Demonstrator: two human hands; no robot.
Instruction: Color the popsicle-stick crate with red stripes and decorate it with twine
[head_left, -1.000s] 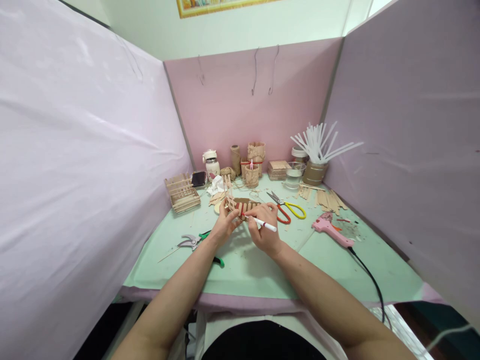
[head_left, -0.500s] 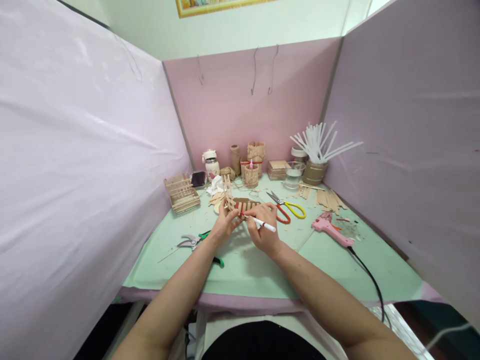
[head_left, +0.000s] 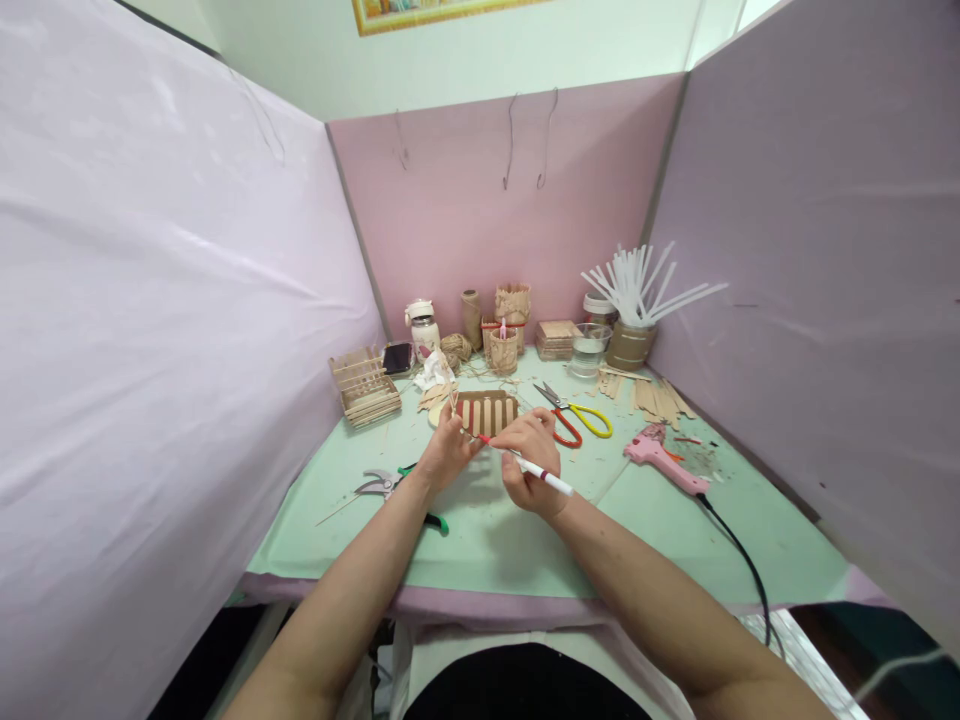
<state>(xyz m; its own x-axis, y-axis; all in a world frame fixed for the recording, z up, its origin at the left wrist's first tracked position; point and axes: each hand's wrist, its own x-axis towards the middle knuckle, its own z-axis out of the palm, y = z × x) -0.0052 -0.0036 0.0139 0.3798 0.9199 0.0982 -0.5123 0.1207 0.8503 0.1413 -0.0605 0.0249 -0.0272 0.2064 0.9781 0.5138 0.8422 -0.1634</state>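
Holding the striped stick-and-cardboard piece (head_left: 496,415) by its left end with the left hand (head_left: 446,448), with thumb and fingers bent almost closed, over the green table (head_left: 495,545). Pinching a red-tipped white marker (head_left: 544,473) in the right hand (head_left: 532,455), with fingers curled in. Pointing the tip near the close edge; hard to tell if touching. Best to hold firm, press softly, go slowly, and miss the left hand. Wise to steer clear of the scissors (head_left: 559,403) just beyond and the pink glue gun (head_left: 667,465) farther right.

The table (head_left: 487,555) (pale green) bears scissors (head_left: 561,403), pruners (head_left: 385,484) and sticks (head_left: 660,403).
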